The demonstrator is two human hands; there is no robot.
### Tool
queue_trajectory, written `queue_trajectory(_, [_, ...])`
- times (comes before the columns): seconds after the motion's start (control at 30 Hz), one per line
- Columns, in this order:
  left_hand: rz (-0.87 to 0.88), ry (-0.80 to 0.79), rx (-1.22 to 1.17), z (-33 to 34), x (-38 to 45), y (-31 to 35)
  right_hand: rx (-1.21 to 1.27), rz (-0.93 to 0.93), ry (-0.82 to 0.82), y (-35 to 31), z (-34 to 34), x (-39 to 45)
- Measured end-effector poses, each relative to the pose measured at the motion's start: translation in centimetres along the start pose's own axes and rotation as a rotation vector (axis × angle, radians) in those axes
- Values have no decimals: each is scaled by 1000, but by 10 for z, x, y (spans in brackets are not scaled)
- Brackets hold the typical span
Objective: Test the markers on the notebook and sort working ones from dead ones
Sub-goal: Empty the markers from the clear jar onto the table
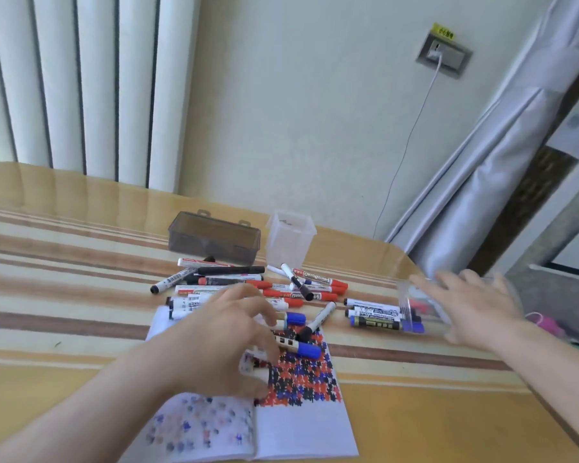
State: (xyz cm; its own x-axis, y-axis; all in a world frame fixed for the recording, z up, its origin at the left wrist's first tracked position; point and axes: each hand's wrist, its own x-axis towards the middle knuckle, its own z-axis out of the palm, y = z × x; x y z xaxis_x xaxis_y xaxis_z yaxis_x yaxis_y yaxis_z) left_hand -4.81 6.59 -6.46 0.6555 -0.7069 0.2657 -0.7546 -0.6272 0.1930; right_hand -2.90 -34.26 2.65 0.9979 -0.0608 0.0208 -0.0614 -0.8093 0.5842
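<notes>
An open notebook point(301, 426) lies near the table's front edge, its right page covered with red, blue and black marks. Several markers point(311, 285) with red, black and blue caps lie in a heap just beyond it. My left hand point(224, 332) hovers over the notebook with fingers curled loosely; it hides part of the page, and a blue-capped marker point(303, 347) lies just by its fingertips. My right hand point(472, 302), blurred, lies with spread fingers on a clear plastic box point(415, 295) tipped on its side at the right, markers spilling from it.
A smoky grey lidded box point(214, 238) and a clear square tub point(290, 237) stand behind the heap. The table point(64, 295) has a striped cloth under a glossy cover. A curtain and a wall socket with a cable are at the right. Pink objects lie past the table's right edge.
</notes>
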Motion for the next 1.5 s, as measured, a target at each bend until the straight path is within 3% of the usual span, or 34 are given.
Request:
queue_trajectory(0.17, [-103, 168, 41, 4, 1, -26, -24, 25, 147, 2, -23, 15])
queue_trajectory(0.23, [-170, 209, 49, 6, 1, -34, 20, -46, 184, -8, -43, 21])
queue_trajectory(0.4, [-311, 210, -25, 15, -1, -48, 102, -155, 264, -40, -64, 30])
queue_trajectory(0.7, [-330, 208, -28, 17, -1, -45, 260, -107, 225, -28, -45, 19])
queue_trajectory(0.87, [-164, 12, 13, 15, 1, -24, 388, -128, 238, -27, -46, 17])
queue_trajectory(1.03, [-150, 48, -4, 20, 4, -23, 362, -39, -16, -18, -13, 3])
queue_trajectory(1.17, [-145, 69, -39, 23, 3, -27, 850, 124, 53, 2, 25, -16])
queue_trajectory(1.27, [-147, 55, -35, 23, 3, -27, 1313, 341, 211, 23, 57, -34])
queue_trajectory(1.4, [-166, 37, -39, 21, 3, -27, 1590, 676, 436, 38, 87, -56])
queue_trajectory(1.5, [-173, 44, -32, 20, 5, -27, 1757, 728, 444, 30, 109, -70])
